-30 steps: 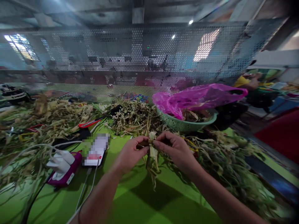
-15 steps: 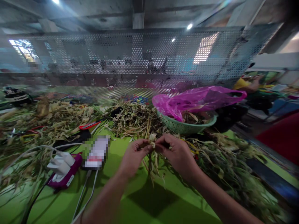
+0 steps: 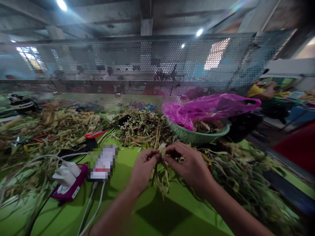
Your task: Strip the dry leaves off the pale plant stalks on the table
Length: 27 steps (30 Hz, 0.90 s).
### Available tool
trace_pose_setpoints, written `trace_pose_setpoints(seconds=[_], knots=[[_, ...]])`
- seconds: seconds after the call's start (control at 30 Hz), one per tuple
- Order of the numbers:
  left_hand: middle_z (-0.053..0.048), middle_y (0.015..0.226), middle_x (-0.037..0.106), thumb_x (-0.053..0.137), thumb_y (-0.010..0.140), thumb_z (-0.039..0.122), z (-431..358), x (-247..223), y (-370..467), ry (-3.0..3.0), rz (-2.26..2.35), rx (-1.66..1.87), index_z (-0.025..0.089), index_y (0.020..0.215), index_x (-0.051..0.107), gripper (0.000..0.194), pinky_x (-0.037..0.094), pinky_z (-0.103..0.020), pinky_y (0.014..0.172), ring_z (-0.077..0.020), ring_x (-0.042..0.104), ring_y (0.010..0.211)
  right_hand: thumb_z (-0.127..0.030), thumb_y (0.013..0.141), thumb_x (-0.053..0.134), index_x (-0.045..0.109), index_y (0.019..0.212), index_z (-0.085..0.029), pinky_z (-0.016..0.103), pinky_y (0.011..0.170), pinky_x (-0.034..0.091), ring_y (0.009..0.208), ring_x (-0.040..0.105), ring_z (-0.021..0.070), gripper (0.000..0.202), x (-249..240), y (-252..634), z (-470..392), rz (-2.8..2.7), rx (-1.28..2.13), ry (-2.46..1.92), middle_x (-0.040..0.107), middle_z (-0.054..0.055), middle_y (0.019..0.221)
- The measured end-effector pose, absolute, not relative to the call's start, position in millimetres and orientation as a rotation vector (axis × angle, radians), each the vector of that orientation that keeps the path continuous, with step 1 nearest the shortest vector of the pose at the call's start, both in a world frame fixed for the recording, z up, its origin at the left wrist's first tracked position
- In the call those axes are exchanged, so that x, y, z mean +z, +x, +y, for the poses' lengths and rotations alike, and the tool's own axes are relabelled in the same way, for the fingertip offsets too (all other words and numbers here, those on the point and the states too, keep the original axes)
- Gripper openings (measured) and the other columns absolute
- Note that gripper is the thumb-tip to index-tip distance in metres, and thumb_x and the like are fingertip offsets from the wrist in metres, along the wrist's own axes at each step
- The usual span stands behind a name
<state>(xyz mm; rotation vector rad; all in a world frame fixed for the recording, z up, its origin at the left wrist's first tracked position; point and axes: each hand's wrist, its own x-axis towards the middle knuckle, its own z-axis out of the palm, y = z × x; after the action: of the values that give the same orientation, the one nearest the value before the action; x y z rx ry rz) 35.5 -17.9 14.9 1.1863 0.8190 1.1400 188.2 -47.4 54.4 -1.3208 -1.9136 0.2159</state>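
Between my two hands, above the green tabletop (image 3: 118, 209), is a small bundle of dried plant strips (image 3: 161, 185), pale green to straw-coloured, with its loose ends hanging down. My left hand (image 3: 145, 165) pinches the top of the bundle between thumb and fingers. From the other side my right hand (image 3: 185, 160) pinches the same top, its fingertips close to the left ones. The pale knob where the fingers meet is partly hidden. Just behind lies a heap of dry plant pieces (image 3: 145, 126).
A green basket (image 3: 197, 137) with a pink plastic bag (image 3: 211, 106) stands behind my right hand. Leafy strips (image 3: 241, 170) lie at right. At left are a blurred phone (image 3: 103, 162), a purple power strip (image 3: 71, 193), a red cutter (image 3: 95, 133) and more dried leaves (image 3: 69, 126). A perforated screen (image 3: 123, 62) spans the back.
The bundle has turned a little, and its hanging strips have shifted. Both hands keep their pinch, with small finger movements. The whole view has shifted slightly.
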Motion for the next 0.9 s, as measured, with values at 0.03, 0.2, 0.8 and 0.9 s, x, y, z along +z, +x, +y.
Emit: trace_pose_setpoints(seconds=[0.03, 0.2, 0.8, 0.9], knots=[[-0.002, 0.077, 0.062, 0.064, 0.074, 0.031, -18, 15, 36, 1.208, 0.813, 1.128, 0.015, 0.083, 0.069, 0.019, 0.041, -0.024, 0.070, -0.0135, 0.052, 0.074, -0.023, 0.081, 0.061, 0.064, 0.082, -0.020, 0.026, 0.065, 0.044, 0.069, 0.059, 0.0153, 0.004, 54, 188, -47, -1.893, 0.241, -1.319, 0.064, 0.002, 0.078], [-0.002, 0.078, 0.060, 0.060, 0.078, 0.029, -20, 17, 34, 1.364, 0.808, 1.132, 0.017, 0.081, 0.067, 0.014, 0.040, -0.025, 0.071, -0.0142, 0.051, 0.076, -0.026, 0.079, 0.063, 0.061, 0.075, -0.019, 0.026, 0.061, 0.044, 0.066, 0.056, 0.0149, 0.008, 52, 189, -43, -1.739, 0.449, -1.299, 0.061, 0.001, 0.071], [-0.001, 0.076, 0.061, 0.065, 0.074, 0.030, -17, 17, 31, 1.115, 0.770, 1.117, 0.016, 0.082, 0.064, 0.016, 0.042, -0.025, 0.071, -0.0128, 0.054, 0.072, -0.034, 0.079, 0.064, 0.060, 0.088, -0.018, 0.027, 0.065, 0.047, 0.071, 0.057, 0.0146, 0.019, 44, 186, -40, -1.535, 0.799, -1.226, 0.062, 0.002, 0.078], [-0.002, 0.077, 0.063, 0.069, 0.071, 0.031, -16, 19, 31, 1.001, 0.779, 1.154, 0.015, 0.081, 0.064, 0.019, 0.043, -0.025, 0.072, -0.0125, 0.055, 0.072, -0.033, 0.079, 0.063, 0.060, 0.084, -0.018, 0.025, 0.061, 0.046, 0.066, 0.055, 0.0140, 0.016, 44, 183, -41, -1.566, 0.748, -1.247, 0.061, 0.001, 0.073]])
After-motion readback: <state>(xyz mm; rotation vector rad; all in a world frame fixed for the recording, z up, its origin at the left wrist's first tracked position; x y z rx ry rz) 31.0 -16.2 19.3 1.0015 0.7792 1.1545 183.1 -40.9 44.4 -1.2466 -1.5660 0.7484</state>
